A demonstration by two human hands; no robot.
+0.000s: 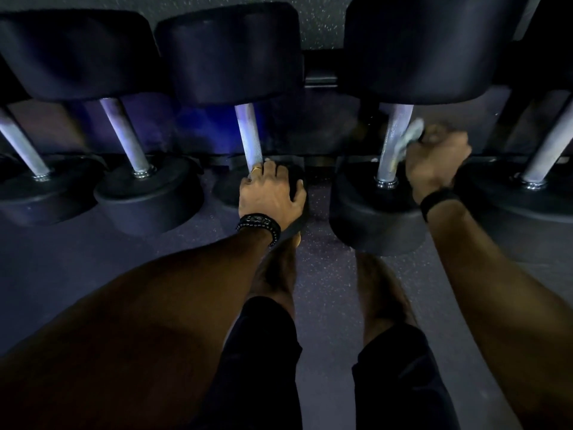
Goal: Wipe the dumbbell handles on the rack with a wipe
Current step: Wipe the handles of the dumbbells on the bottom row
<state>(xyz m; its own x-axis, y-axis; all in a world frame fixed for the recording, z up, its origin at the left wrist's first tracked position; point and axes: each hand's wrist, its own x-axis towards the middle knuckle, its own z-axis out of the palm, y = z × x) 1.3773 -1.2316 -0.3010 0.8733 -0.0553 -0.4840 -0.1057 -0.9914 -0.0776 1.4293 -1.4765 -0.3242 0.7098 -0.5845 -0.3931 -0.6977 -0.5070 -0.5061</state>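
The wiping is under way on one handle of the row. The right hand (435, 162) curls its fingers round a crumpled pale wipe (409, 139) and presses it against the right side of the steel handle (392, 144) of the large dumbbell (376, 218) just right of centre; the hand is blurred, so I judge it to be in mid-stroke. The left hand (271, 193) lies with fingers spread and relaxed over the near head of the neighbouring dumbbell (223, 190), its fingertips at the foot of that handle (249, 138), gripping nothing, apparently bracing the body. Other handles stand to the left (124, 135) and one at the far right (548, 150) along the rack (321, 79); whether any is already clean cannot be told. The next move, as I judge it, calls for wrapping the wipe fully round the bar and running it the whole length between the two heads, then shifting to an adjacent handle.
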